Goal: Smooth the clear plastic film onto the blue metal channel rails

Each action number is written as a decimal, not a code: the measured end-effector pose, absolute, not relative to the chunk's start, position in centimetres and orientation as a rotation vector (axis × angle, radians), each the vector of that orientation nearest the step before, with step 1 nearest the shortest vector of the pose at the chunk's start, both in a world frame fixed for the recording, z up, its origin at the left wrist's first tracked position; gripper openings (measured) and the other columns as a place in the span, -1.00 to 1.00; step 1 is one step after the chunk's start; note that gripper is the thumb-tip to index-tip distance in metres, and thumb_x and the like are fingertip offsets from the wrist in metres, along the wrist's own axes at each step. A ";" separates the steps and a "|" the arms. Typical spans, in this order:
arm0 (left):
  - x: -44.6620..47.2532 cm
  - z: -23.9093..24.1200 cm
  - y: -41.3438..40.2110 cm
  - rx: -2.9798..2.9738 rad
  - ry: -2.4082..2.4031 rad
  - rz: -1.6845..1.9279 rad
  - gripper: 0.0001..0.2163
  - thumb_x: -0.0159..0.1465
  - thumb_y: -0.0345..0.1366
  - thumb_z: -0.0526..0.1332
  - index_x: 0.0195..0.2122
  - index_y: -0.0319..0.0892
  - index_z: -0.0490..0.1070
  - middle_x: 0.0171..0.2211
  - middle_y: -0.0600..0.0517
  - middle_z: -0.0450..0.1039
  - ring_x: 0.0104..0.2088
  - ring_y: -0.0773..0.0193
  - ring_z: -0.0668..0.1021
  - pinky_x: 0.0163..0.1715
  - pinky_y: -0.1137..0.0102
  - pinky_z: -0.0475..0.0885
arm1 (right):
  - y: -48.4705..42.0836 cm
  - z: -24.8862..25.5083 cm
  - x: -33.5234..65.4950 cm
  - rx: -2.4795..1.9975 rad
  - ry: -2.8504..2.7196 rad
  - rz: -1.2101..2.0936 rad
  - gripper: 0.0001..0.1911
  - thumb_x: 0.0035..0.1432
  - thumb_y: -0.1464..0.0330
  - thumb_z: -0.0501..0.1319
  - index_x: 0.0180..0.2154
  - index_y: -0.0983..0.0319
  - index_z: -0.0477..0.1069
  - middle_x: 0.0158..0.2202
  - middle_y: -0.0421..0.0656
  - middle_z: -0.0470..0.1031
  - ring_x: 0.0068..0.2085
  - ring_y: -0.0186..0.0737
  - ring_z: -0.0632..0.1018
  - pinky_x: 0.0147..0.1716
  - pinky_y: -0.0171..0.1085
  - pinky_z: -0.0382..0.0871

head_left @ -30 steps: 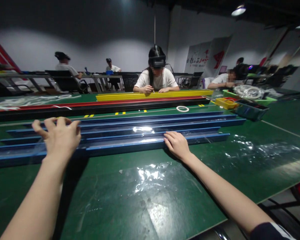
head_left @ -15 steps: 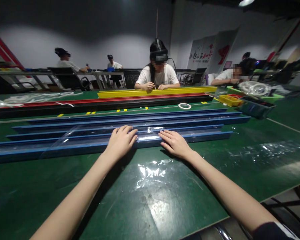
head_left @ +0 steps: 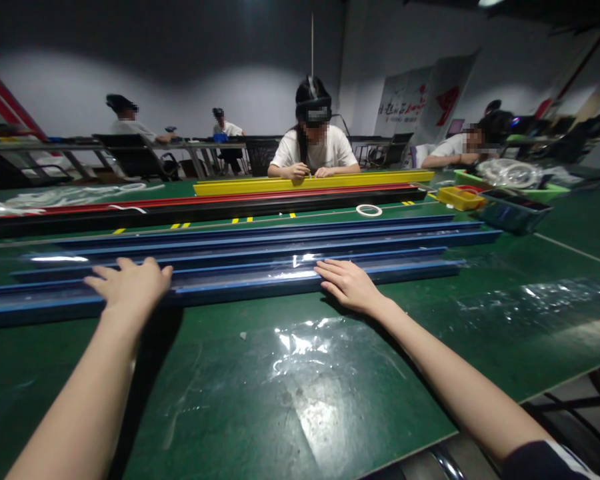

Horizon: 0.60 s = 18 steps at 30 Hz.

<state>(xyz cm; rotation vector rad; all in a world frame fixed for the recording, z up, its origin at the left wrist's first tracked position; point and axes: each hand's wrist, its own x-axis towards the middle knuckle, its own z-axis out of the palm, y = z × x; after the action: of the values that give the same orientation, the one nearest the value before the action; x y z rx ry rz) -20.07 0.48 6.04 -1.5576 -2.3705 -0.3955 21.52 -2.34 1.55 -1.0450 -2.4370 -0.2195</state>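
Spreading wide, the fingers of your left hand (head_left: pixel 130 287) have slid left along the nearest blue channel (head_left: pixel 240 291), away from your right hand (head_left: pixel 349 287), which stays palm-down at the channel's right half, its grip flat and uncurled. Clear film (head_left: pixel 303 260) lies over the channels. Green tabletop (head_left: pixel 505 263) opens between your forearms; its edge slants lower right.

Just one cam, head-worn, so first-person view: looks forward and down over green worktop (head_left: pixel 587 230), blue channels (head_left: pixel 245 292) fairly close, back wall (head_left: pixel 180 93) way off.
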 end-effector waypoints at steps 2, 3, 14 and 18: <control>-16.7 6.8 -0.2 -1.706 -2.272 -0.273 -0.47 0.17 0.01 -0.04 -0.15 -0.36 0.44 -0.02 -0.44 0.31 0.04 -0.43 0.28 -0.24 -0.17 0.21 | -2.3 1.6 21.5 -1.038 -2.461 -0.219 -0.59 0.25 0.27 -0.03 0.10 0.19 0.27 0.11 -0.11 0.32 0.15 -0.20 0.29 0.07 -0.12 0.22; -14.6 6.9 -0.5 -1.801 -2.165 -0.262 -0.51 0.20 -0.03 -0.05 -0.15 -0.34 0.44 -0.05 -0.41 0.35 0.02 -0.35 0.33 -0.21 -0.13 0.24 | -2.3 1.7 21.5 -1.036 -2.475 -0.221 -0.58 0.25 0.27 -0.03 0.11 0.19 0.26 0.12 -0.11 0.31 0.15 -0.20 0.28 0.07 -0.12 0.22; -2.1 2.0 -2.6 -2.451 -1.313 -0.364 -0.58 0.33 -0.08 -0.12 0.16 -0.04 0.19 0.19 -0.01 0.17 0.18 0.11 0.23 0.09 0.15 0.17 | -2.3 2.0 22.0 -1.027 -2.617 -0.273 -0.47 0.25 0.22 -0.05 0.20 0.27 0.07 0.22 -0.02 0.14 0.22 -0.19 0.16 0.13 -0.13 0.11; -3.2 2.0 -2.3 -2.435 -1.315 -0.389 -0.56 0.29 -0.01 -0.06 0.16 0.03 0.18 0.19 0.01 0.17 0.17 0.10 0.25 0.07 0.14 0.19 | -1.9 2.6 24.9 -1.198 -2.517 -0.301 -0.34 0.12 0.20 0.13 0.22 0.22 0.03 0.22 0.02 0.12 0.21 -0.10 0.19 0.10 -0.04 0.11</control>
<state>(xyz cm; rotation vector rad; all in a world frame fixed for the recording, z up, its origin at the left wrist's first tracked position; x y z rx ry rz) -3.17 -2.28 2.04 -2.4353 -1.3151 -0.3889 24.89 -1.87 2.64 -1.1981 -2.5174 -0.3007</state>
